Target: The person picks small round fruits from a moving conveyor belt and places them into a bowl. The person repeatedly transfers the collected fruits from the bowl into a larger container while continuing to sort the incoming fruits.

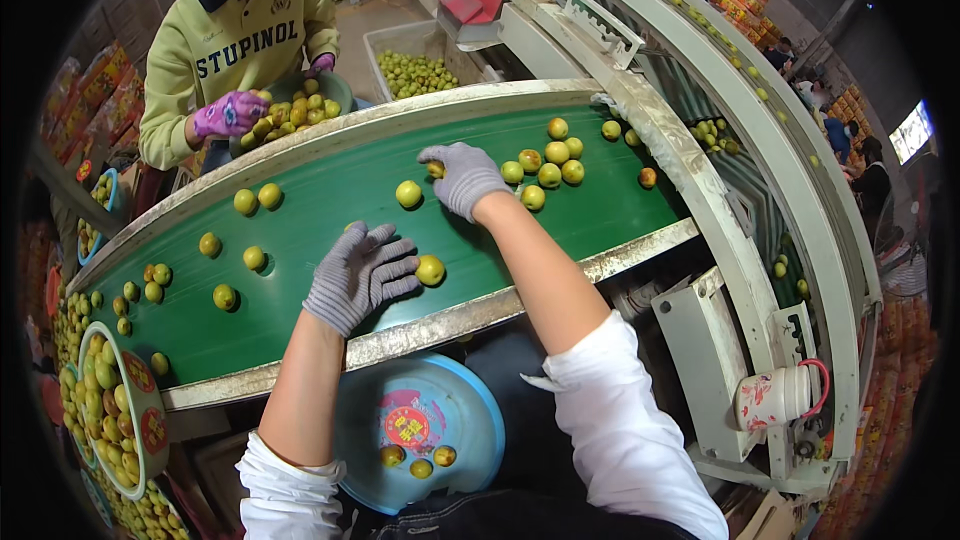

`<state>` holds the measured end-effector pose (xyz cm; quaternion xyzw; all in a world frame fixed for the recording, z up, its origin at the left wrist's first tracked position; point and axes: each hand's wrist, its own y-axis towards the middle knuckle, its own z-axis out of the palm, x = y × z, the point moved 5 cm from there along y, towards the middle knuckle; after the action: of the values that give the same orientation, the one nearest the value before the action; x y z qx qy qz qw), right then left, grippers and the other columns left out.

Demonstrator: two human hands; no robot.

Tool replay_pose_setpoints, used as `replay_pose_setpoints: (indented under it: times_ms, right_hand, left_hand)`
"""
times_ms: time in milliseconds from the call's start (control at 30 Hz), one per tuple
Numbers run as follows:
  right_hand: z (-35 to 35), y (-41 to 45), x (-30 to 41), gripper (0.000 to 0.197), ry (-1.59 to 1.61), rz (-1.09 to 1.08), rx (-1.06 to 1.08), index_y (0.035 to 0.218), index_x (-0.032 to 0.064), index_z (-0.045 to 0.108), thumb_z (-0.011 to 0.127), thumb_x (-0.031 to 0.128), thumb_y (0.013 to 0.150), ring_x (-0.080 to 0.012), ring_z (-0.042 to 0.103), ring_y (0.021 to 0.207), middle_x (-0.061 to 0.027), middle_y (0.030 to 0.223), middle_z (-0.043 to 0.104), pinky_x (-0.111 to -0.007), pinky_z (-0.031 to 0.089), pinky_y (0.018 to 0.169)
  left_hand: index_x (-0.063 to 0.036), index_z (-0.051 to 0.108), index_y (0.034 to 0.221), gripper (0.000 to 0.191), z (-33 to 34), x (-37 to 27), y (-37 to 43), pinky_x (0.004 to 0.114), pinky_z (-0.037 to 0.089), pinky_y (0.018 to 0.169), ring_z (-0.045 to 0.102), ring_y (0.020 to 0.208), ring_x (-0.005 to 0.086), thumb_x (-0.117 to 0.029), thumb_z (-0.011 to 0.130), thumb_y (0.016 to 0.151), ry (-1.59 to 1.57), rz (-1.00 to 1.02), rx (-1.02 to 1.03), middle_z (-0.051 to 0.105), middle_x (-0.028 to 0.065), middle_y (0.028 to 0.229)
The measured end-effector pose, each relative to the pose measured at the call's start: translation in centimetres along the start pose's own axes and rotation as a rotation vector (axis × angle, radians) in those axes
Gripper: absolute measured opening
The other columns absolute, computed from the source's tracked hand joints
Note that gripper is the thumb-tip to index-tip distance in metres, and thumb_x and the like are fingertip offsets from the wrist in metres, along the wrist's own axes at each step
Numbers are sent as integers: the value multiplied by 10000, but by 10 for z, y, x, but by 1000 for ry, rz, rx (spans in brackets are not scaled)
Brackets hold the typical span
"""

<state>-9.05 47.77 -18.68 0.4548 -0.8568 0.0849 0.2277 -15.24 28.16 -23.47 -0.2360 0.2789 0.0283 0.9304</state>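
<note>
My left hand (360, 277), in a grey knitted glove, is over the green conveyor belt (322, 202) with its fingers apart. Its fingertips are at a yellow-green fruit (430, 270), perhaps a jujube; whether they touch it I cannot tell. Part of another fruit (350, 226) shows behind that hand. Farther across the belt, my right hand (466, 178), gloved alike, has a brown-blotched fruit (435, 169) between thumb and fingers. A single fruit (409, 194) lies left of it, and a loose cluster (556, 153) lies to its right. Below, a blue basin (480, 427) holds three browned fruits (421, 469).
Across the belt, a co-worker (240, 52) in purple gloves holds a bowl (341, 90) of fruit. A metal rim (442, 321) borders my side. A heaped bucket (142, 390) stands left; a white crate (375, 64) sits beyond. Machine frame (720, 262) and lidded cup (772, 397) are right.
</note>
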Motion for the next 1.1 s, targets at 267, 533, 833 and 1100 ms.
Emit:
replay_pose_setpoints:
  times_ms: [267,533,833,1100]
  right_hand:
    - [-35,-50,68,535,319,-256,-150,1238,77,593,670,434,847,-339,604,1094,-172,1247,582,-417,483,971]
    - [-36,7,-64,562,-336,456,38,1408,202,464,616,364,891,-331,529,1234,-128,1453,421,-447,437,1030]
    - [1,-27,-20,562,-72,11,-90,1366,144,479,652,325,863,-349,639,1060,-168,1382,448,-459,530,889]
    - [-20,-11,9,364,145,-221,-592,1135,15,659,687,245,854,-362,600,1092,-199,1151,646,-428,456,975]
  left_hand:
    - [-74,463,1353,667,-6,-3,-22,570,599,724,576,1102,476,-602,446,945,-458,55,17,460,263,1373]
    - [144,540,1270,735,31,15,-81,509,398,1080,518,1245,470,-509,539,933,290,63,701,555,356,1268]
    - [42,483,1330,588,6,6,-7,465,563,904,650,1054,340,-396,572,949,81,55,135,597,259,1228]
    - [-128,569,1199,383,-9,-4,-29,371,569,657,669,936,261,-333,671,893,-174,66,7,645,137,1112]
